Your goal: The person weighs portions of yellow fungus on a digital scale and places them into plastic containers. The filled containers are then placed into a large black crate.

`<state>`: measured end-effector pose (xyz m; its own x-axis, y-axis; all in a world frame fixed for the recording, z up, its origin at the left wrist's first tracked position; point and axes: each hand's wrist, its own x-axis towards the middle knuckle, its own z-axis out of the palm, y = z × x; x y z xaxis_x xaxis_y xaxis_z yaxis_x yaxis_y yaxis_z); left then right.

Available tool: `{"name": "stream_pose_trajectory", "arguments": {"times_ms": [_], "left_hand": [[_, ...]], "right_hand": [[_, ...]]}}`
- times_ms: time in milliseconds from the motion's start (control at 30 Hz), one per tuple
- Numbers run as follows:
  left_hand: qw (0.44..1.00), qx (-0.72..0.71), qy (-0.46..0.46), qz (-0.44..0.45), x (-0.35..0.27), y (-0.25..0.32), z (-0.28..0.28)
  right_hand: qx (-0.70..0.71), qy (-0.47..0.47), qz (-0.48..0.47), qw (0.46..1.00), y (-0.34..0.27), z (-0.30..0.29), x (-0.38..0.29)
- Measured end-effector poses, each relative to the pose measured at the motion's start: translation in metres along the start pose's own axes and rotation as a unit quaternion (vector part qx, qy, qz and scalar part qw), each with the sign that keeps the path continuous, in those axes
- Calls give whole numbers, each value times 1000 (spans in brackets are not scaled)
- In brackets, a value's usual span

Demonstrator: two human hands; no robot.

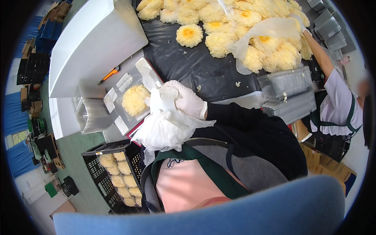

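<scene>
My right hand (pixel 189 100), in a white glove, has its fingers closed on a crumpled bundle of thin white sheet material (pixel 166 129) in front of my chest. My left hand cannot be made out; the bundle may hide it. Just left of the bundle, a pale yellow shredded round cake (pixel 135 100) lies in a clear plastic container on a red-edged device (pixel 121 124) with white strips on its surface. The bundle's upper edge reaches to the cake's right side. An orange utility knife (pixel 110 74) lies beyond the device, near the white panel.
Many yellow cakes (pixel 217 44) are heaped on the black-covered table (pixel 176 63), partly under translucent sheets. Clear container stacks stand at left (pixel 94 114) and right (pixel 289 94). A black crate (pixel 102 176) holds packed cakes below left. At right, a co-worker's arm (pixel 318 53) reaches to the heap.
</scene>
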<state>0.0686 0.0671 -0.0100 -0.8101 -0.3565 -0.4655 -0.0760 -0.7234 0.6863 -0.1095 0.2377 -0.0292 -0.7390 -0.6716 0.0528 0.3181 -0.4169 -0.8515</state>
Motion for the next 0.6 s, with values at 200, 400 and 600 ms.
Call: {"name": "stream_pose_trajectory", "arguments": {"times_ms": [200,400,600], "left_hand": [[1000,9,5,-1,5,-1,-6],[999,32,-8,-10,14,-2,-5],[998,53,-8,-16,21,-4,-3]], "right_hand": [[-384,-156,-51,909,-58,-29,15],[-912,167,64,370,-137,-189,5],[-770,365,162,497,-140,-279,-7]]}}
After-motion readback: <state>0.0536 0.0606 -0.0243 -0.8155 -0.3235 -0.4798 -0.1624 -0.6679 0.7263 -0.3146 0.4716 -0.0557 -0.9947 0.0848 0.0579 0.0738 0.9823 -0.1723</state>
